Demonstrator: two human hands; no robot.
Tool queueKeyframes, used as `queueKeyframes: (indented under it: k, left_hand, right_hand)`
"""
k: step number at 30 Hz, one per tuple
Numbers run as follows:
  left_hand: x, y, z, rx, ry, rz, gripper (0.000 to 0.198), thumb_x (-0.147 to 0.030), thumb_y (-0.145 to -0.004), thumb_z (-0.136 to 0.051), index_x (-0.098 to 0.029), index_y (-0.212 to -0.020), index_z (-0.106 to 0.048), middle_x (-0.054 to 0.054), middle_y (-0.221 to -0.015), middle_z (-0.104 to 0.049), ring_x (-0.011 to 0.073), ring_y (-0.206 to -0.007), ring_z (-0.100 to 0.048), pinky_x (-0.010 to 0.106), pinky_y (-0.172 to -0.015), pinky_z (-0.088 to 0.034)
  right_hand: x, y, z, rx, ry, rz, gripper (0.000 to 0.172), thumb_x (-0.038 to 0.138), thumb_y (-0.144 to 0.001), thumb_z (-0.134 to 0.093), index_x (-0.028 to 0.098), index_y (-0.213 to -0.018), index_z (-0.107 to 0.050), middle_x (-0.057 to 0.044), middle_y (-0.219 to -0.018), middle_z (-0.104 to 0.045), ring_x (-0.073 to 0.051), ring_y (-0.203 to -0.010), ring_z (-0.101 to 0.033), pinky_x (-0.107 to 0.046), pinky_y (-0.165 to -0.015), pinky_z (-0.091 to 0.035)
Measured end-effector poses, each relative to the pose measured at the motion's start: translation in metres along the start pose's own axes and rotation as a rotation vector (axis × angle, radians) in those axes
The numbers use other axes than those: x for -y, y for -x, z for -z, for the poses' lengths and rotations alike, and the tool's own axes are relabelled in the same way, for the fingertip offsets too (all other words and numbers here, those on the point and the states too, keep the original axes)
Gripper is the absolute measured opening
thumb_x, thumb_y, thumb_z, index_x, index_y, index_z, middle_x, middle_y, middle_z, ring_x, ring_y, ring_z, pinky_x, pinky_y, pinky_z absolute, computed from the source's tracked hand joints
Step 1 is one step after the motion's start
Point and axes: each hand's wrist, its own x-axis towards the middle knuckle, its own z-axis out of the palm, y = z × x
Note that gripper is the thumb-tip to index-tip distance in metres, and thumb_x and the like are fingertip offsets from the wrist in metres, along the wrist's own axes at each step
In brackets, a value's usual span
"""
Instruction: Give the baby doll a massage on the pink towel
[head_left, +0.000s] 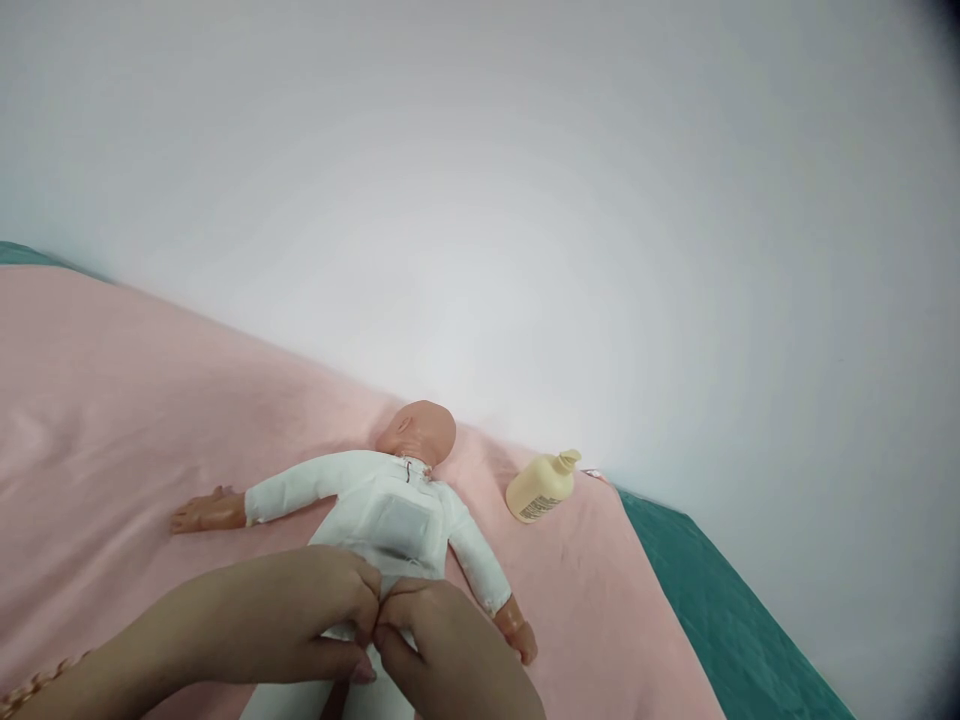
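A baby doll point(352, 515) with a white cloth body and plastic head and hands lies stretched out on a pink sheet. A greyish rectangular panel point(405, 525) is set in its torso. Over the doll's waist, my left hand point(315, 610) and my right hand point(439, 635) meet, fingertips almost touching. Both have their fingers pinched closed. Some thin whitish material point(382, 565) shows at the waist just beyond my fingers. What the fingertips grip is hidden behind my knuckles. The doll's hips are partly covered by my hands.
A pale yellow pump bottle point(538, 490) stands on the pink sheet point(150, 390) to the right of the doll's head. Green covering point(712, 600) shows beyond the sheet's right edge. A white wall point(480, 200) rises directly behind the bed surface.
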Motion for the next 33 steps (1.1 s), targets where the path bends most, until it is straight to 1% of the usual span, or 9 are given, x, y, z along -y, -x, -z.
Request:
queueKeyframes:
  k: [5,9,13,17,20,24,27,29,33]
  left_hand:
    - [-0.0032,-0.0011,0.0043,0.038,0.011,0.002,0.005,-0.021,-0.083,-0.071,-0.025,-0.080,-0.072,-0.003,-0.088,-0.073,0.0199,-0.078,-0.068,0.027,-0.067,-0.046]
    - [-0.0049,-0.0005,0.0064,0.015,-0.034,-0.016,0.006,-0.020,-0.083,-0.070,-0.025,-0.083,-0.072,-0.003,-0.091,-0.073,0.0212,-0.084,-0.069,0.026,-0.071,-0.047]
    - [-0.0024,-0.0012,0.0046,0.008,-0.045,0.004,0.009,-0.019,-0.084,-0.069,-0.026,-0.086,-0.073,-0.003,-0.097,-0.074,0.0210,-0.092,-0.069,0.026,-0.079,-0.046]
    - [0.0012,-0.0030,0.0019,0.016,-0.042,0.033,0.006,-0.020,-0.083,-0.067,-0.025,-0.084,-0.071,-0.003,-0.095,-0.074,0.0215,-0.090,-0.069,0.026,-0.078,-0.047]
    - [0.0022,-0.0037,0.0017,0.012,-0.053,0.041,0.008,-0.019,-0.083,-0.065,-0.025,-0.082,-0.070,-0.003,-0.095,-0.073,0.0200,-0.090,-0.069,0.024,-0.078,-0.046]
    - [-0.0004,-0.0034,0.0034,0.030,-0.056,0.057,0.012,-0.015,-0.083,-0.065,-0.025,-0.087,-0.071,-0.006,-0.099,-0.072,0.0168,-0.095,-0.067,0.021,-0.081,-0.043]
    - [-0.0023,-0.0027,0.0040,0.011,-0.051,0.043,0.015,-0.013,-0.082,-0.066,-0.026,-0.087,-0.071,-0.006,-0.100,-0.072,0.0176,-0.098,-0.066,0.021,-0.081,-0.042]
    - [-0.0019,-0.0028,0.0034,0.002,-0.056,0.028,0.015,-0.013,-0.082,-0.066,-0.026,-0.087,-0.071,-0.005,-0.099,-0.072,0.0193,-0.098,-0.066,0.023,-0.080,-0.043]
    - [0.0037,-0.0057,-0.0008,-0.036,-0.049,0.019,0.011,-0.014,-0.080,-0.068,-0.025,-0.081,-0.069,-0.003,-0.094,-0.071,0.0216,-0.092,-0.067,0.026,-0.077,-0.044]
  right_hand:
    - [-0.0030,-0.0002,0.0008,0.005,-0.030,0.037,0.030,0.003,-0.084,-0.054,0.022,-0.082,-0.078,-0.003,-0.096,-0.077,-0.021,-0.090,-0.070,-0.027,-0.076,-0.048]
    - [-0.0056,0.0010,0.0014,-0.020,-0.017,0.029,0.027,0.005,-0.085,-0.056,0.023,-0.080,-0.076,-0.003,-0.093,-0.076,-0.021,-0.090,-0.069,-0.028,-0.078,-0.047]
    - [-0.0074,0.0003,0.0007,-0.061,-0.026,0.010,0.029,0.004,-0.085,-0.055,0.024,-0.076,-0.073,-0.001,-0.092,-0.075,-0.020,-0.089,-0.068,-0.027,-0.078,-0.047]
    - [-0.0077,-0.0041,-0.0013,-0.039,-0.050,0.004,0.028,0.002,-0.083,-0.055,0.023,-0.074,-0.071,-0.001,-0.091,-0.075,-0.019,-0.087,-0.068,-0.027,-0.076,-0.046]
    - [-0.0073,-0.0052,-0.0012,-0.034,-0.038,0.005,0.027,0.003,-0.084,-0.054,0.023,-0.074,-0.071,-0.001,-0.090,-0.074,-0.018,-0.087,-0.067,-0.026,-0.076,-0.046]
    - [-0.0057,-0.0004,0.0028,-0.043,-0.017,-0.015,0.028,0.005,-0.086,-0.052,0.023,-0.077,-0.072,0.001,-0.092,-0.075,-0.017,-0.089,-0.067,-0.024,-0.080,-0.045]
    - [-0.0055,0.0032,0.0051,-0.086,-0.013,-0.028,0.030,0.007,-0.089,-0.049,0.024,-0.080,-0.073,0.002,-0.096,-0.075,-0.015,-0.094,-0.066,-0.023,-0.084,-0.043]
    - [-0.0062,0.0029,0.0045,-0.106,-0.020,-0.034,0.030,0.007,-0.089,-0.049,0.024,-0.079,-0.072,0.002,-0.094,-0.075,-0.015,-0.093,-0.066,-0.023,-0.082,-0.043]
    - [-0.0083,-0.0039,-0.0011,-0.103,-0.049,-0.027,0.030,0.002,-0.083,-0.050,0.022,-0.072,-0.070,0.001,-0.081,-0.071,-0.015,-0.079,-0.063,-0.024,-0.071,-0.041]
